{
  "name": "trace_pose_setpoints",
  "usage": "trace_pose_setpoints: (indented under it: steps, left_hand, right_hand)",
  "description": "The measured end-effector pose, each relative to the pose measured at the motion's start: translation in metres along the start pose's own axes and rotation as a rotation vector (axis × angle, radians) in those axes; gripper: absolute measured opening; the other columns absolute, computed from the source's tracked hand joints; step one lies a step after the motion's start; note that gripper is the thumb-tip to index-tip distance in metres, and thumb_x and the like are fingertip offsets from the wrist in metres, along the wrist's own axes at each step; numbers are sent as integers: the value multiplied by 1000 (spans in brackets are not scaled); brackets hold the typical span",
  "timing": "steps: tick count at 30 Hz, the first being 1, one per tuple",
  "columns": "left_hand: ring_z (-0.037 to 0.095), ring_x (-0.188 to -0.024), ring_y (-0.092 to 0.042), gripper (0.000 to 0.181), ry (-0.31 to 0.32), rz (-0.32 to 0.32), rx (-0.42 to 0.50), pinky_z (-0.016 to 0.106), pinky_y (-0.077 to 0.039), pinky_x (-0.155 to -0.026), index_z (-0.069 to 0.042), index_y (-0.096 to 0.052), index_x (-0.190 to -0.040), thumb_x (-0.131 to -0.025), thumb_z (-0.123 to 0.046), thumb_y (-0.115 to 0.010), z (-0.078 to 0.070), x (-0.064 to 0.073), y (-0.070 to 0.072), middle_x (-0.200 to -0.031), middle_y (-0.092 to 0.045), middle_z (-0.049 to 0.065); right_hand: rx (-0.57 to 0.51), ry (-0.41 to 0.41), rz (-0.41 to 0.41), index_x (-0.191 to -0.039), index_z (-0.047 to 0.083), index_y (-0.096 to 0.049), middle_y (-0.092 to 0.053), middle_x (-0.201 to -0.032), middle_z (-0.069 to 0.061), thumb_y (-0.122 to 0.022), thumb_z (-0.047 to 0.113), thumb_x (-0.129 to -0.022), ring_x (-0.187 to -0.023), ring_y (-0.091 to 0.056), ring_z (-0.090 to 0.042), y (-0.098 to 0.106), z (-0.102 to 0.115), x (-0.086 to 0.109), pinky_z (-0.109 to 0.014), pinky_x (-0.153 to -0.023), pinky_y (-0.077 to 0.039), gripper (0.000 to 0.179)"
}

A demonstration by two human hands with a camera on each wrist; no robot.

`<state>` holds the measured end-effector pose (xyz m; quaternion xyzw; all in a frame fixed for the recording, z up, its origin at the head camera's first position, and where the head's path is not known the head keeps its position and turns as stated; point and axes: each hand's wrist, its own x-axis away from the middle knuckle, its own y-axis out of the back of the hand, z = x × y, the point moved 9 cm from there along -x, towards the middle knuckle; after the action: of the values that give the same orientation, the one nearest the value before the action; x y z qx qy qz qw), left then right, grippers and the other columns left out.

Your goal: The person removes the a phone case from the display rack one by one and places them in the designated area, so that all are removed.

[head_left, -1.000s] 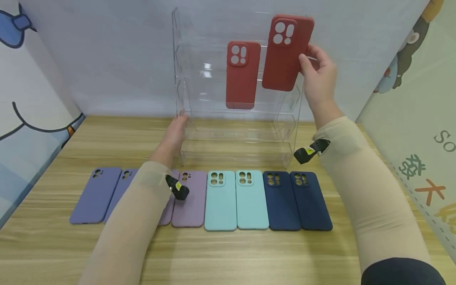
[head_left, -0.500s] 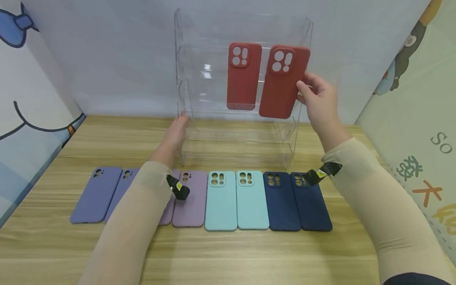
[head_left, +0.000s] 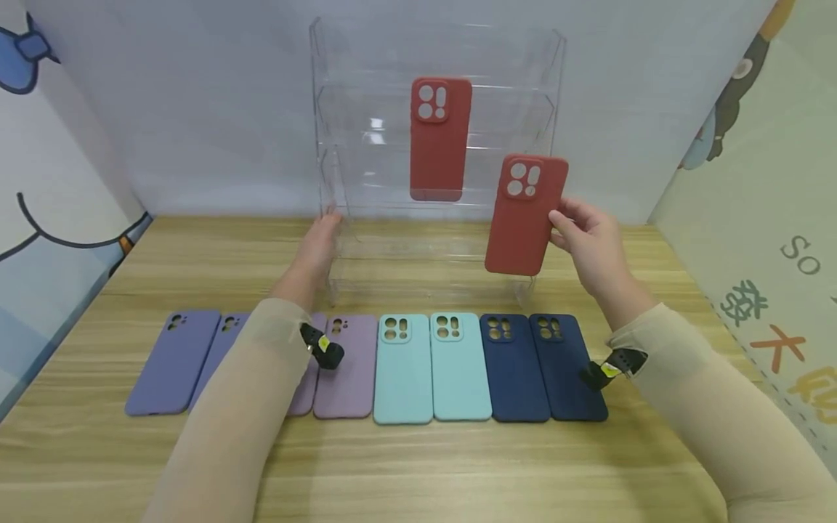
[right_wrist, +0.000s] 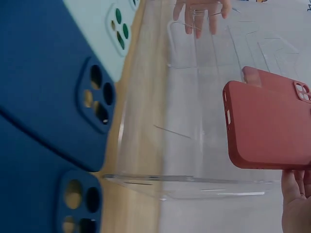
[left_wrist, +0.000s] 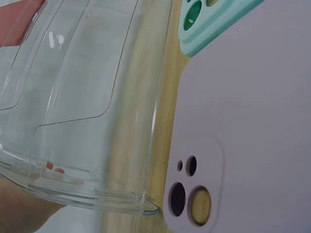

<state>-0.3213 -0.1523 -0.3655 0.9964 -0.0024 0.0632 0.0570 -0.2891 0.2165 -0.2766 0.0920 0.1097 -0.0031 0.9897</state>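
My right hand [head_left: 591, 243] pinches a red phone case [head_left: 526, 216] by its right edge, thumb on the near face. The case is slightly tilted and overlaps the right side of a clear acrylic display stand [head_left: 431, 290]. In the right wrist view, that held red phone case [right_wrist: 272, 126] hangs in front of another red case. This other red phone case [head_left: 439, 145] leans upright on a shelf of the stand. My left hand [head_left: 318, 243] grips the stand's left side panel. In the left wrist view, its fingertips [left_wrist: 59, 170] show through the clear plastic.
A row of phone cases lies along the table [head_left: 418, 472] before the stand: blue-purple cases [head_left: 173, 363], mauve cases [head_left: 346, 370], mint cases [head_left: 404, 378] and navy cases [head_left: 514, 370]. My left forearm covers part of the row. A pale wall cloth [head_left: 229, 109] hangs behind.
My right hand has brought the red phone case down from near the stand's top to its lower right side. The left hand has stayed on the stand's left panel.
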Motion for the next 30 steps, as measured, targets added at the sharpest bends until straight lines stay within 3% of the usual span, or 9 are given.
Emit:
trace_pose_setpoints:
  steps: [3,7,14,21,24,30]
  left_hand:
    - [30,-140,-9,59,-8,7,6,49,-12,-112,-23,-9,-151,-98,-38,-31,-1,1,0,-156,-4,7]
    - [31,-140,-7,60,-11,-3,-13,49,-12,-112,-16,-11,-151,-98,-38,-31,-1,2,2,-156,1,6]
    - [29,-140,-8,58,-30,-13,-25,51,-14,-111,-8,-16,-149,-99,-34,-31,-2,0,6,-156,2,6]
    - [28,-140,-6,60,-5,-4,-1,48,-11,-112,-17,-9,-151,-99,-37,-31,-1,2,7,-156,3,3]
    - [29,-140,-4,60,7,6,-17,49,-11,-112,-15,-9,-151,-99,-36,-31,-1,1,6,-156,5,4]
    - [30,-140,-4,61,12,-1,-35,48,-11,-112,-13,-11,-150,-98,-36,-32,0,-1,5,-156,9,1]
  right_hand:
    - [11,-31,-4,-136,2,-46,-50,-127,-15,-57,25,-93,-111,-53,-19,3,-11,6,-18,-80,-51,50]
    - [-3,-57,-4,-137,1,-44,-49,-129,-15,-57,23,-93,-110,-53,-17,6,-21,14,-17,-79,-51,51]
    - [-120,-69,25,-135,-4,-44,-53,-115,-4,-57,17,-93,-102,-54,-12,9,-32,27,-16,-76,-51,49]
    - [-107,-67,47,-131,0,-50,-54,-113,0,-57,20,-93,-100,-55,-10,15,-39,36,-17,-76,-51,44]
    - [-134,-77,53,-130,1,-52,-54,-113,0,-57,18,-93,-100,-54,-10,20,-43,42,-17,-76,-51,41]
    - [-159,-123,50,-135,-6,-42,-52,-112,1,-58,18,-93,-99,-55,-6,30,-53,50,-17,-77,-51,51]
